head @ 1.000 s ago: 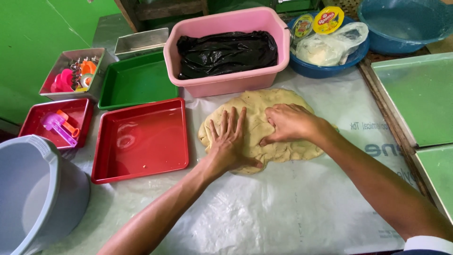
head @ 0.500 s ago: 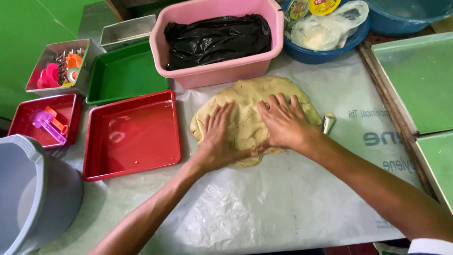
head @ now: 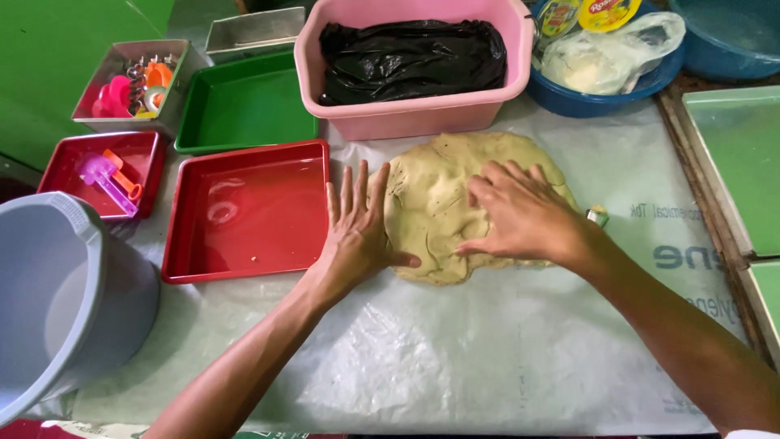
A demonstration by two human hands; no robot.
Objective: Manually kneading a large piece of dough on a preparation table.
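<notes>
A flattened slab of pale yellow dough (head: 443, 183) lies on a clear plastic sheet (head: 455, 358) spread over the table. My right hand (head: 520, 215) presses flat on the dough's right half, fingers spread. My left hand (head: 357, 223) lies flat at the dough's left edge, thumb touching the dough, fingers pointing away from me along the plastic. Neither hand holds anything.
A red tray (head: 244, 213) sits left of the dough, a green tray (head: 244, 106) behind it. A pink tub with a black bag (head: 410, 65) stands behind the dough. A grey bucket (head: 57, 284) is at near left, green trays (head: 735, 154) at right, a blue bowl (head: 601, 61) far right.
My left hand has slid off the dough's middle to its left edge. My right hand stays pressing on the dough. The camera has tilted, shifting the scene.
</notes>
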